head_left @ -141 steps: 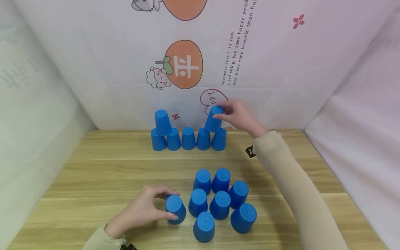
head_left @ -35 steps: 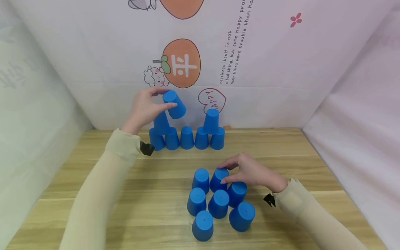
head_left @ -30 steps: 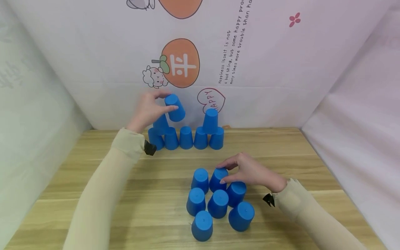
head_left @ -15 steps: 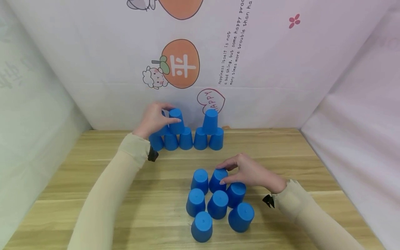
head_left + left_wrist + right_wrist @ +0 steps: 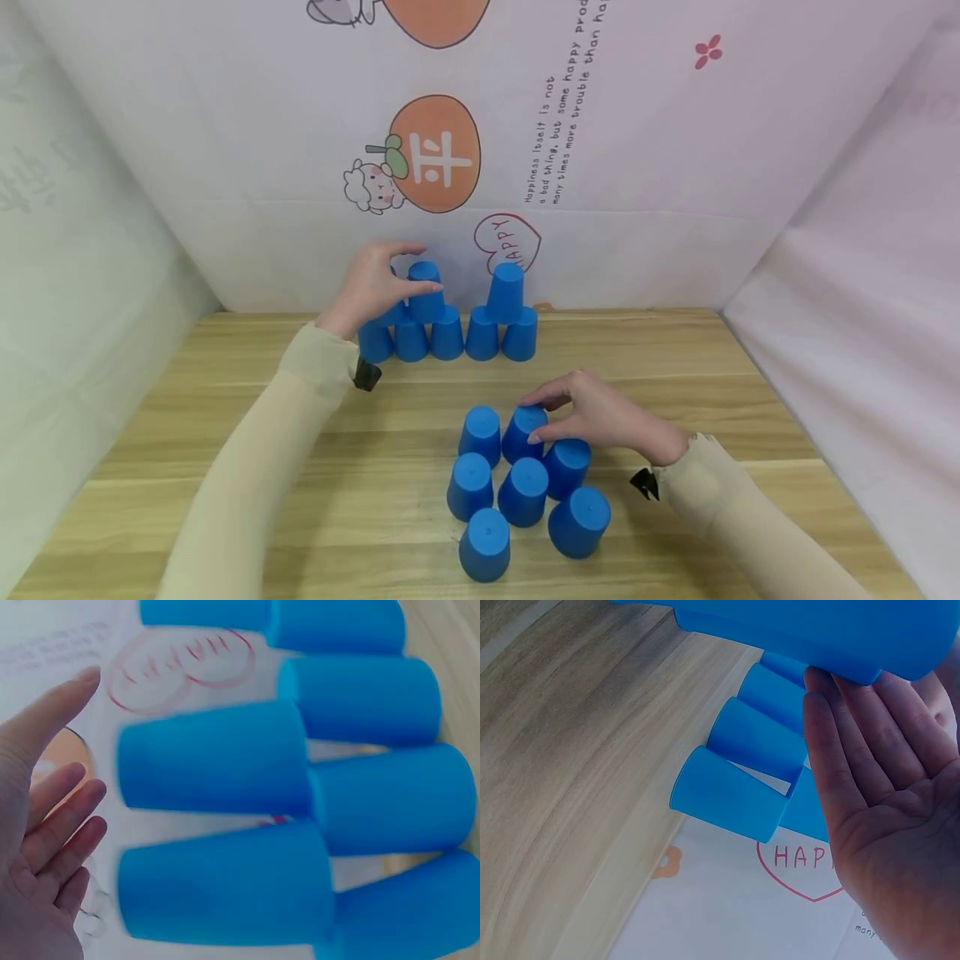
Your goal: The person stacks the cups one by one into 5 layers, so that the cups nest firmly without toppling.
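While the left hand (image 5: 371, 287) lets go with its fingers spread beside a top cup (image 5: 425, 292) sitting on the far row (image 5: 450, 340), the right hand (image 5: 600, 414) grips a near cup (image 5: 522, 433) in the bunch on the table (image 5: 225, 433).

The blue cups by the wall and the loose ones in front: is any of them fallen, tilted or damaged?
Nothing stands out. The wall cups stand upside down and upright, the loose cups too. The left hand is open beside one, and the right hand holds one.
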### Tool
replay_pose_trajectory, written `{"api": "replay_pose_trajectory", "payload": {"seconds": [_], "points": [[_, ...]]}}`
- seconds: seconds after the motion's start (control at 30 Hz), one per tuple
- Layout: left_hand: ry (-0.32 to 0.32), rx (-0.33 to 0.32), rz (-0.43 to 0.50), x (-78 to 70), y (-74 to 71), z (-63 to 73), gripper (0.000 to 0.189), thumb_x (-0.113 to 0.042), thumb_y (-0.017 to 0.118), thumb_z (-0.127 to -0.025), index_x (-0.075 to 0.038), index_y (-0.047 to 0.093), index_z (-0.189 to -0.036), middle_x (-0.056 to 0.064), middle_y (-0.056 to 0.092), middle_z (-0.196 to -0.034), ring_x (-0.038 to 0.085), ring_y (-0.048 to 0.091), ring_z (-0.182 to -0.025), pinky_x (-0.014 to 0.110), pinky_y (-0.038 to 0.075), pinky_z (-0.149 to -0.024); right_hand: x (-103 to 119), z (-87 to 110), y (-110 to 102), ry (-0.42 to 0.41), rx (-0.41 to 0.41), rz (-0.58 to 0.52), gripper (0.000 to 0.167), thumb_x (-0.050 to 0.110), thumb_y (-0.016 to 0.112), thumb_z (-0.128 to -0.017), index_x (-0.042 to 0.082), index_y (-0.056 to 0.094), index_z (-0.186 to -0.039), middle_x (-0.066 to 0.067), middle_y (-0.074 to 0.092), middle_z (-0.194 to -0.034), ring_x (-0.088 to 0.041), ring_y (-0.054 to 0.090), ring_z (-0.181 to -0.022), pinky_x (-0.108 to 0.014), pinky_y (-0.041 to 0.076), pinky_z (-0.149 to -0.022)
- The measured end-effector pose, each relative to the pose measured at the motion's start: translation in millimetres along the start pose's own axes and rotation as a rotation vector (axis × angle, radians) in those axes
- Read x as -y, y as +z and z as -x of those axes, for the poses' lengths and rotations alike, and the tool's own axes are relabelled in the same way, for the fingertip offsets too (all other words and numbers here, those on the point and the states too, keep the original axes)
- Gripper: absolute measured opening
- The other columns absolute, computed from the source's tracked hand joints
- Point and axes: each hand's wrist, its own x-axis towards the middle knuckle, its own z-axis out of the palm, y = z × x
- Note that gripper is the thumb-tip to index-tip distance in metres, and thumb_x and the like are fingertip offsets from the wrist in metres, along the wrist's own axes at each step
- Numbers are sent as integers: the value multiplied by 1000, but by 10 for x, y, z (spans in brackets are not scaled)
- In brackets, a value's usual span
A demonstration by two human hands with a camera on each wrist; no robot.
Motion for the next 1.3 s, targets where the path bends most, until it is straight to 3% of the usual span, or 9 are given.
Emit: {"api": "replay_pose_trajectory", "payload": {"seconds": [0.17, 0.3, 0.43, 0.6, 0.73, 0.93, 1.3], "points": [[118, -3, 5, -241, 4, 198, 66, -46, 87, -80, -13, 67, -134, 3, 64, -136, 23, 52, -130, 49, 42, -108, -10, -3, 5, 3, -1, -3, 45, 36, 83, -87, 13, 74, -125, -1, 72, -120, -22, 69, -108, -54, 54, -92], [203, 67, 38, -350, 141, 426, 65, -44, 88, -80, -14, 67, -134, 0, 64, -135, 20, 53, -129, 46, 45, -106, -17, -4, 10, -2, 1, 1, 45, 36, 83, -87, 12, 74, -125, -1, 72, -120, -22, 69, -108, -54, 54, -93], [243, 168, 102, -364, 354, 675, 63, -43, 89, -79, -15, 68, -132, -3, 65, -133, 17, 56, -127, 45, 47, -104, -16, -5, 12, 2, 0, -1, 46, 37, 83, -87, 13, 74, -125, -1, 72, -120, -22, 69, -108, -55, 54, -93], [195, 316, 168, -319, 617, 991, 64, -46, 88, -79, -22, 67, -134, -11, 65, -131, 11, 56, -123, 49, 48, -102, -8, -9, 14, 0, 0, 0, 46, 37, 83, -87, 12, 73, -126, -1, 72, -121, -22, 69, -108, -54, 54, -93], [154, 385, 222, -235, 798, 1174, 64, -47, 88, -78, -25, 66, -134, -16, 65, -128, 7, 57, -119, 52, 47, -102, -12, -4, 14, -12, 1, 4, 47, 36, 82, -88, 9, 73, -126, -2, 72, -121, -23, 69, -108, -54, 54, -93], [133, 414, 311, -106, 942, 1286, 53, -41, 87, -81, -22, 71, -127, -19, 68, -116, 6, 61, -112, 49, 47, -102, -9, 0, 16, -12, 0, 3, 48, 36, 82, -88, 9, 73, -126, -1, 72, -120, -23, 69, -108, -55, 53, -93], [120, 422, 382, -83, 1001, 1288, 42, -36, 86, -84, -24, 70, -121, -17, 70, -113, 5, 66, -105, 34, 53, -95, 18, 10, 13, -7, -1, 27, 48, 30, 84, -88, 8, 71, -128, -2, 72, -120, -23, 69, -108, -54, 54, -91]]}}
